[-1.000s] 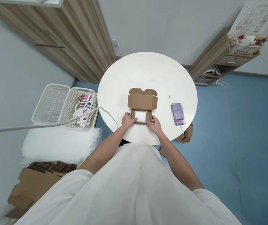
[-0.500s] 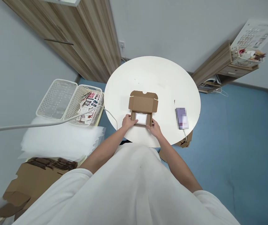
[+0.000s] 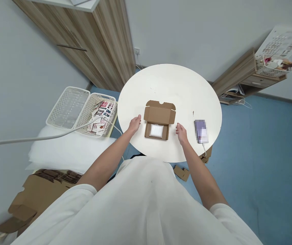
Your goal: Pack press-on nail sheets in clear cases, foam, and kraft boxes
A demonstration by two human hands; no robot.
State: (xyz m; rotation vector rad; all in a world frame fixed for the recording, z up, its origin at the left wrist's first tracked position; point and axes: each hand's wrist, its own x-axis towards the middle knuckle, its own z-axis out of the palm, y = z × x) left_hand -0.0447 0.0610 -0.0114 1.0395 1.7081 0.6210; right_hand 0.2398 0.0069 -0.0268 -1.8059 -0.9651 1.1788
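Note:
A small brown cardboard box (image 3: 147, 131) sits on the round white table (image 3: 171, 80), its flapped lid (image 3: 160, 114) tipped back away from me. Inside lies a white wrapped packet (image 3: 156, 131), filling most of the bottom. My left hand (image 3: 135, 123) hovers just left of the box, apart from it, with loosely bent fingers and nothing in them. On the other side, my right hand (image 3: 181, 133) is also clear of the cardboard, its fingers partly curled and bare.
A phone (image 3: 200, 131) with a white cable lies at the table's right side. White baskets (image 3: 95, 115), one full of printed cards, stand left beside white foam sheets (image 3: 66, 148). Flat cardboard (image 3: 41, 197) is stacked lower left. A grey cable (image 3: 46, 137) crosses the left side.
Both hands have let go of the box and moved outward, left and right. The box stays on the table with its lid up and the packet inside. The view has shifted slightly.

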